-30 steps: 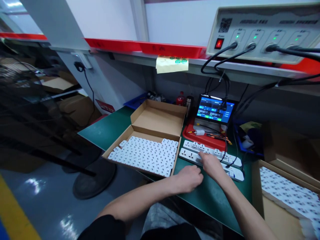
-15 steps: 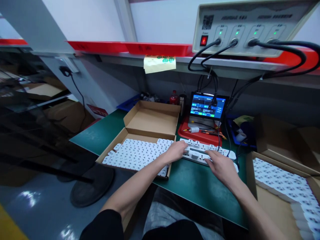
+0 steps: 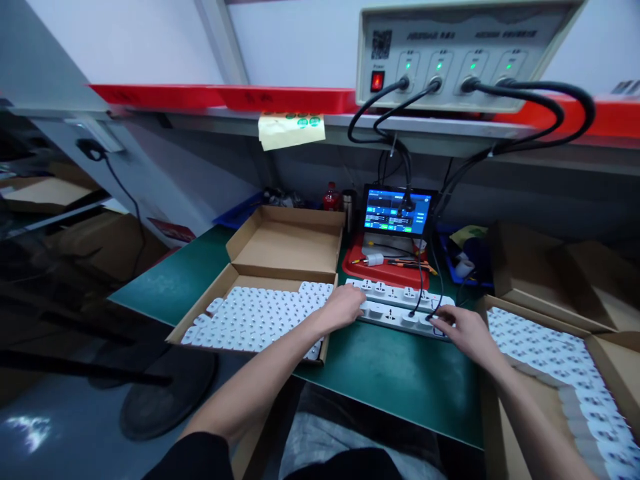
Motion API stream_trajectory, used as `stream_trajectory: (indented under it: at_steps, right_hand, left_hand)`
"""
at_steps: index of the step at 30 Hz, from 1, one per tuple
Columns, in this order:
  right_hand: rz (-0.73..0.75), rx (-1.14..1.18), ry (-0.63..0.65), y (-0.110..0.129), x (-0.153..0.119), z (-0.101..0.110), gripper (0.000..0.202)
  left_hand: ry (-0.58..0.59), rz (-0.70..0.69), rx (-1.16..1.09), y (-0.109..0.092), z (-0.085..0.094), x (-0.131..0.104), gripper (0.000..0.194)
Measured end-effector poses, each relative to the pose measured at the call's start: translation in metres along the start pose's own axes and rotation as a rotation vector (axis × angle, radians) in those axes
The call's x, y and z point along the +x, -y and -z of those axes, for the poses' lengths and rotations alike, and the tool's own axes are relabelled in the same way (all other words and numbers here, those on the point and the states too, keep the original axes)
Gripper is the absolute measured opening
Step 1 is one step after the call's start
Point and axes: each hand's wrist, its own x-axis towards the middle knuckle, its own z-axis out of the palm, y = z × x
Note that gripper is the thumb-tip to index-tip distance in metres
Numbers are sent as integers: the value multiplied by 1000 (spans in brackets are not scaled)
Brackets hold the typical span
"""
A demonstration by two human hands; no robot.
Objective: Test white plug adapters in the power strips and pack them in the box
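Two white power strips (image 3: pixel 392 317) lie side by side on the green table (image 3: pixel 380 373), with several white plug units and thin black cables in them. At the left end of the strips is my left hand (image 3: pixel 343 307), its fingers closed and bent down; what they hold, if anything, is hidden. My right hand (image 3: pixel 460 328) is at the right end of the nearer strip, fingertips pinched near a black cable plugged in there; the thing between them is too small to make out.
Left of the strips, an open carton (image 3: pixel 200 303) holds rows of white units; another carton (image 3: pixel 483 313) stands at the right. Behind are a red tray (image 3: pixel 357 270) and a lit screen (image 3: pixel 397 212). Cables hang from a tester box (image 3: pixel 450 40) on the shelf.
The view has shifted to the right. My right hand has moved right along the strips from their middle to their right end. My left hand stays at the left end.
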Motion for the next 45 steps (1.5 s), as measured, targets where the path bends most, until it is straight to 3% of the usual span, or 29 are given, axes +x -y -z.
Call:
stream_trajectory:
  at_steps: [5, 8, 11, 13, 16, 21, 24, 30, 39, 42, 45]
  right_hand:
    - [26, 154, 9, -1, 9, -18, 42]
    - [18, 169, -83, -1, 5, -17, 42]
    - [1, 179, -145, 2, 0, -10, 41]
    - [11, 167, -125, 8, 0, -8, 38]
    - [59, 181, -40, 29, 5, -12, 31]
    - [174, 194, 63, 75, 27, -36, 25]
    - [196, 174, 72, 92, 43, -53, 23]
    - [190, 72, 76, 97, 60, -72, 23]
    - [230, -98, 50, 97, 57, -88, 19]
    - [238, -97, 61, 97, 56, -85, 19]
    - [241, -54, 33, 90, 54, -68, 22]
  left_hand:
    - [-175, -123, -232, -53, -17, 34, 31]
    - [-177, -120, -273, -86, -33, 56, 17]
    - [-154, -91, -282, -98, -38, 65, 13]
    - [-193, -90, -337, -92, -33, 60, 13]
    - [-267, -55, -428, -64, -19, 41, 13]
    - [-265, 92, -496, -4, 1, 6, 19]
    - [-246, 125, -513, 17, 2, -5, 19]
    - [-243, 118, -530, 24, -3, -3, 18]
    - [-240, 94, -524, 24, -4, -3, 14]
    - [-232, 103, -524, 24, -2, -2, 14]
    - [-219, 100, -518, 24, -1, -2, 14]
